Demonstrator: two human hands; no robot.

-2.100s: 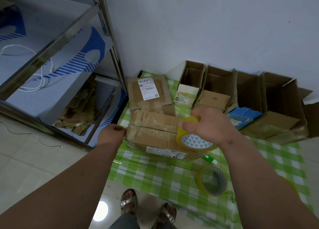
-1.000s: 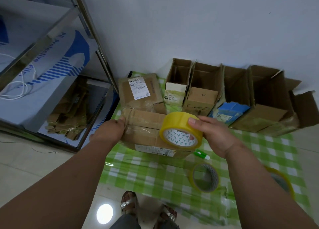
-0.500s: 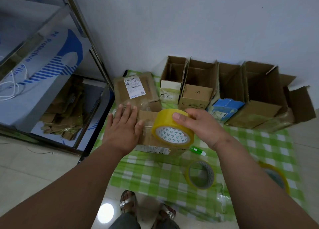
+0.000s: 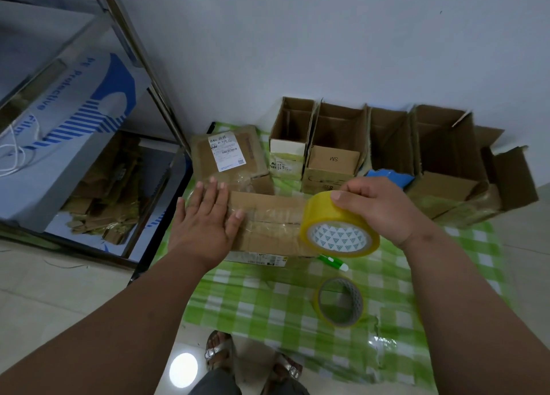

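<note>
Yellow tape roll (image 4: 339, 228) is gripped by the right hand (image 4: 378, 207), fingers curled over its top, at the right end of the cardboard box (image 4: 268, 225). The left hand (image 4: 202, 219) presses flat, fingers straight, on the box's left half. The box lies on the green checked cloth (image 4: 268, 299) by its left edge; a second tape roll (image 4: 339, 302) lies nearer the front edge.

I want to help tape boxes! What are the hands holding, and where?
The right hand holds the yellow tape roll, its grip round the outer band, thumb on top. The left hand holds nothing; it lies flat on the cardboard box.
</note>
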